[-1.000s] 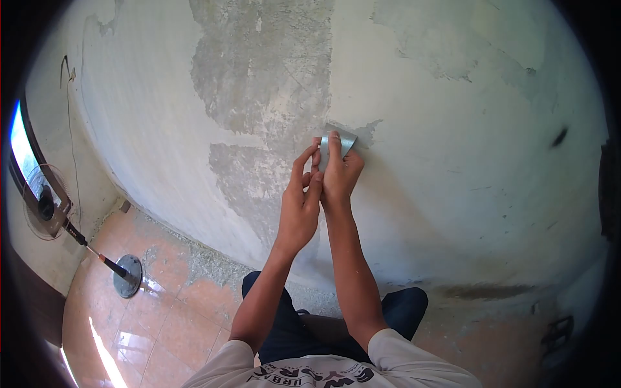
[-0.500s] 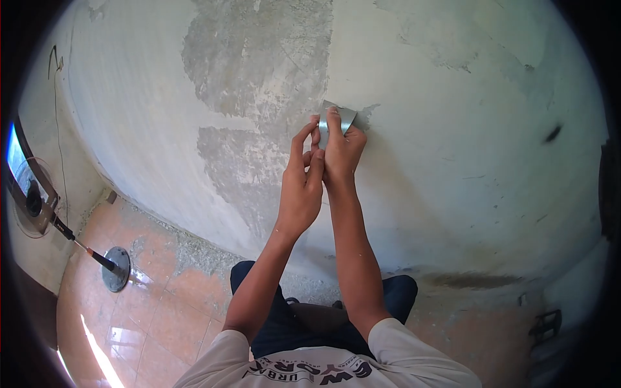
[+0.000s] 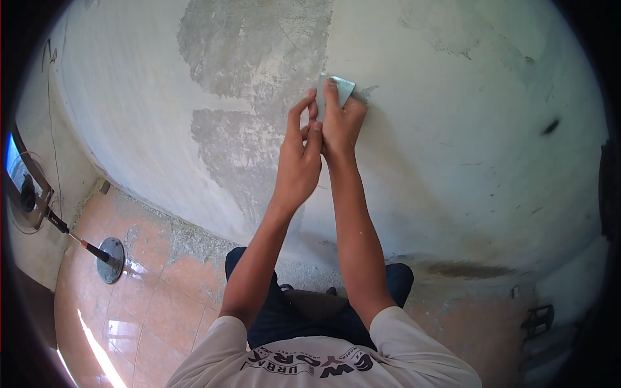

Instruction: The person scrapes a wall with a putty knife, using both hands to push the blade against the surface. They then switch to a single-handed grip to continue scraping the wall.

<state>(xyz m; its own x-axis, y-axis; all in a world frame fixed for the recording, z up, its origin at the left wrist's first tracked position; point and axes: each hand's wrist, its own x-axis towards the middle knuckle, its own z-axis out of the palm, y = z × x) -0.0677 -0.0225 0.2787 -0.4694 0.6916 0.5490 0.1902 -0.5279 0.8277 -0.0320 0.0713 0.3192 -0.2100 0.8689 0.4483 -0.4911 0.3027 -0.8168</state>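
Observation:
A flat metal scraper (image 3: pixel 344 88), its wide blade catching the light, is against the wall (image 3: pixel 446 149) beside a small grey patch. My right hand (image 3: pixel 339 126) is closed around it, thumb extended along the blade's face. Close on the left, my left hand (image 3: pixel 299 152) has bent fingers, with its fingertips at the scraper's left edge and its thumb by the right hand. Whatever handle there is stays hidden behind the hands. Left of the scraper, large rough grey areas (image 3: pixel 246 139) show where the pale paint is gone.
Paint flakes and dust (image 3: pixel 194 239) lie along the wall's foot on the tiled floor (image 3: pixel 162 304). A standing fan (image 3: pixel 29 194) with a round base (image 3: pixel 111 260) is at the left. My bent knees (image 3: pixel 400 278) are close to the wall. A dark object (image 3: pixel 538 320) is low at the right.
Both hands and the scraper have shifted slightly up the wall, and the blade shines brighter. The whole view has also moved a little. The grip looks the same.

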